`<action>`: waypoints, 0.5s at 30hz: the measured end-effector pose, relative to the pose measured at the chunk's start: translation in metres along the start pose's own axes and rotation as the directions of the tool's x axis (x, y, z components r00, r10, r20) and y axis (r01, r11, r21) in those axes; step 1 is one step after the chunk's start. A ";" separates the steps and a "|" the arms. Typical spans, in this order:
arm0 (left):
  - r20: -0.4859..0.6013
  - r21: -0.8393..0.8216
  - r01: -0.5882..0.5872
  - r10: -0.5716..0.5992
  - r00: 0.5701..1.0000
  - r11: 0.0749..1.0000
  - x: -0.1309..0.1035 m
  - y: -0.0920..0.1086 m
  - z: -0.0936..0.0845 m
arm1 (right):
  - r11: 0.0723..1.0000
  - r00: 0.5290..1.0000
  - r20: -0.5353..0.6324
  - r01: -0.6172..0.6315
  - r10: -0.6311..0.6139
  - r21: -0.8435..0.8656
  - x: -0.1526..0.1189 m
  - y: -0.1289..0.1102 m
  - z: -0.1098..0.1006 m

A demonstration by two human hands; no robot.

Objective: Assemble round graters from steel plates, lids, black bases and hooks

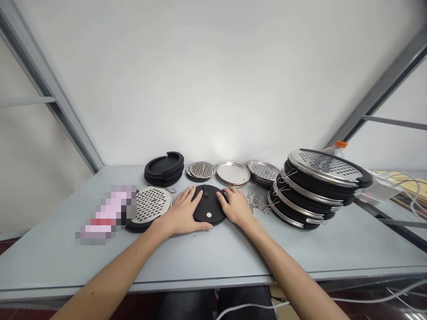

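A white cable (250, 306) is seen below the front edge of the grey worktop (207, 262). Farther in, between the two arms, a black disc (215, 205) is laid flat, its upper face marked by a pale round spot (209, 215) and a dark tab (206, 192). Its left edge is covered by the left hand (182, 214), whose fingers are spread open, with the thumb set by the near rim. Its right edge is touched by the right hand (236, 206), with fingers bent; whether the disc is gripped there cannot be told, since the underside is hidden. On the left, a perforated plate (151, 204) is carried on a black base (140, 227), beside a blurred pink item (111, 209). On the right, metal clips (256, 202) are scattered before a tall stack (310, 195) of black and metal rounds. Behind, notched black rounds (163, 178), perforated discs (202, 170), a shiny pan (232, 172) and patterned discs (263, 171) are lined up near the wall (216, 80). An orange-capped bottle (339, 149) is partly hidden by the stack.
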State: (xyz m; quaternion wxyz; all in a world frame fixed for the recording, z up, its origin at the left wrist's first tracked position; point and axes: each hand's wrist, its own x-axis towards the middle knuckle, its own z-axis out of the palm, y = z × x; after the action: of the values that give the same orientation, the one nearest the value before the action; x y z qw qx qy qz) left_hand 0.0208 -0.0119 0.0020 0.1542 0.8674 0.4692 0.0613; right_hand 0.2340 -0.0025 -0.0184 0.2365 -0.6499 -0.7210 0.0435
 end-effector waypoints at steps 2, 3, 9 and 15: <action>0.007 -0.010 0.001 -0.001 1.000 1.000 0.000 0.001 -0.001 | 0.999 1.000 0.006 0.030 -0.030 0.038 0.001 0.002 0.002; 0.005 -0.013 0.000 0.000 1.000 1.000 0.000 0.001 -0.001 | 0.998 0.999 -0.002 0.038 -0.038 0.040 0.001 0.003 0.003; -0.002 -0.007 0.006 -0.006 1.000 1.000 0.000 0.000 -0.001 | 0.995 0.994 -0.069 -0.091 0.088 -0.043 -0.003 -0.003 0.000; 0.007 -0.004 0.015 -0.015 1.000 1.000 -0.001 -0.001 0.000 | 0.997 0.999 0.026 -0.027 0.025 0.076 0.001 0.001 0.002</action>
State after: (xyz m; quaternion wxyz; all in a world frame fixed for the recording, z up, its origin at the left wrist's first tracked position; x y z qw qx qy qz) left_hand 0.0199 -0.0120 0.0015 0.1583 0.8637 0.4750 0.0581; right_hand 0.2344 -0.0014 -0.0202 0.2513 -0.6491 -0.7132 0.0823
